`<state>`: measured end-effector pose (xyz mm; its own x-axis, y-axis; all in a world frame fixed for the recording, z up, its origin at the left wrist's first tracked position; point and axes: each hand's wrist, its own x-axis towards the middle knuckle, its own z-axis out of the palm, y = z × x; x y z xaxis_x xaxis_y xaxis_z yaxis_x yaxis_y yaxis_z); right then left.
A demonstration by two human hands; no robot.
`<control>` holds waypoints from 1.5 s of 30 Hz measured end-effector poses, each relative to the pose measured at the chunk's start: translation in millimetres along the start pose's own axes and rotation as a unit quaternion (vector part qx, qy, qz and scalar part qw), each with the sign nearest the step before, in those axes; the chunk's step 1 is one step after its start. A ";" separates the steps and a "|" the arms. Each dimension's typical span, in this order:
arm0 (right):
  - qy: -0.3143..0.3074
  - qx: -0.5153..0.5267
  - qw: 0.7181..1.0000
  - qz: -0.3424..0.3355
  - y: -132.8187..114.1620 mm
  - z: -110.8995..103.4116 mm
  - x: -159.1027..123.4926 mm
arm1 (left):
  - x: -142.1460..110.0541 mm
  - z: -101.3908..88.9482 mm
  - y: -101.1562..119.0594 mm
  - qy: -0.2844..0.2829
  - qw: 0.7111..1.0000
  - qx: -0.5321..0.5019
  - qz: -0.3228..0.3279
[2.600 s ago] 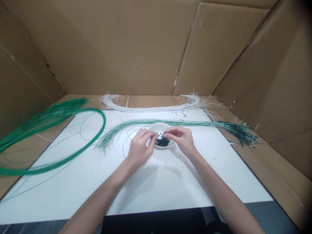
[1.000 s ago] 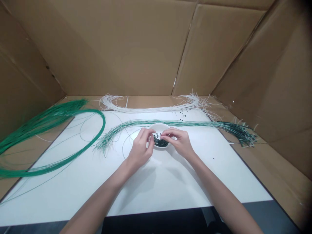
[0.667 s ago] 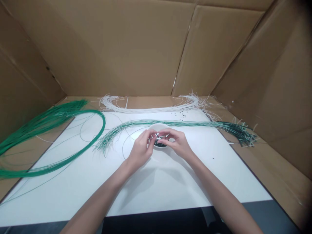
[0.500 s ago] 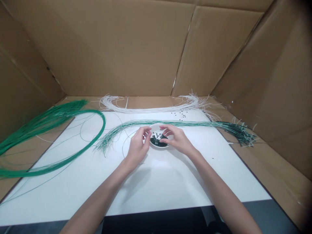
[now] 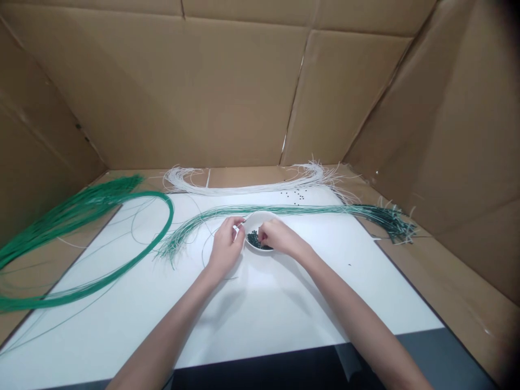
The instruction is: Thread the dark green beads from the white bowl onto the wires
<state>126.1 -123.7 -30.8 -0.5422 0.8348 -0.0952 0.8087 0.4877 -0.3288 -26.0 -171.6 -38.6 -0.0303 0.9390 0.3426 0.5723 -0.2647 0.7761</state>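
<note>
A white bowl (image 5: 255,219) holds many small dark green beads (image 5: 253,239). My right hand (image 5: 280,236) reaches into it, fingers bunched together among the beads; whatever is between the fingertips is hidden. At the bowl's left rim, my left hand (image 5: 227,245) is closed in a pinch, thumb against fingers. A thin wire (image 5: 203,254) loops out beside that hand and seems to be held in it, though the pinch point is too small to see clearly. Behind the bowl lies a bundle of green wires (image 5: 227,209), its right end covered in dark beads (image 5: 390,221).
A white wire bundle (image 5: 244,190) lies along the far edge, with several loose beads (image 5: 298,197) nearby. Long green wires (image 5: 164,216) curve over the left side of the white table (image 5: 134,336). Cardboard walls (image 5: 182,92) enclose the back and sides.
My right hand has gone from open fingers over the bowl to closed fingers down in the beads. My left hand stays pinched by the rim. The view has shifted slightly.
</note>
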 end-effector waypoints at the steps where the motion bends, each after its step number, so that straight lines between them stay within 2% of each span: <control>1: 0.005 -0.001 1.000 0.001 1.3 -0.4 -0.7 | 0.4 -0.2 -0.1 -0.002 1.000 -0.003 -0.005; 4: 0.042 0.018 0.999 -0.003 4.7 -4.8 -4.5 | 1.0 -1.0 0.3 -0.001 1.000 -0.022 -0.018; 8: 0.135 0.130 0.982 -0.038 9.3 -10.2 -12.1 | 0.3 -1.4 1.7 -0.003 0.999 -0.048 -0.020; 13: 0.249 0.327 0.911 -0.037 13.1 -4.3 -23.2 | -2.8 -1.7 4.4 -0.033 0.998 -0.041 -0.018; 17: 0.268 0.433 0.860 -0.020 12.8 1.3 -28.4 | -6.1 -2.5 10.3 -0.032 0.999 -0.028 -0.003; 21: 0.275 0.477 0.835 -0.012 9.9 0.6 -30.5 | -8.6 -2.5 15.3 -0.026 0.999 -0.014 0.015; 27: 0.290 0.489 0.822 -0.018 7.7 -1.8 -32.6 | -10.4 -0.9 15.4 0.012 0.997 -0.002 0.077; 32: 0.290 0.483 0.826 -0.012 6.8 -2.6 -34.8 | -11.9 -0.5 15.4 0.014 0.994 0.015 0.111; 45: 0.289 0.475 0.831 -0.013 7.7 -0.9 -34.2 | -12.6 0.1 16.3 0.011 0.993 0.014 0.113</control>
<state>151.1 -148.3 -29.2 -0.1354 0.9439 0.3011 0.1053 0.3159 -0.9429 -16.2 -187.7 -30.3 0.0842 0.8509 0.5185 0.5895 -0.4621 0.6626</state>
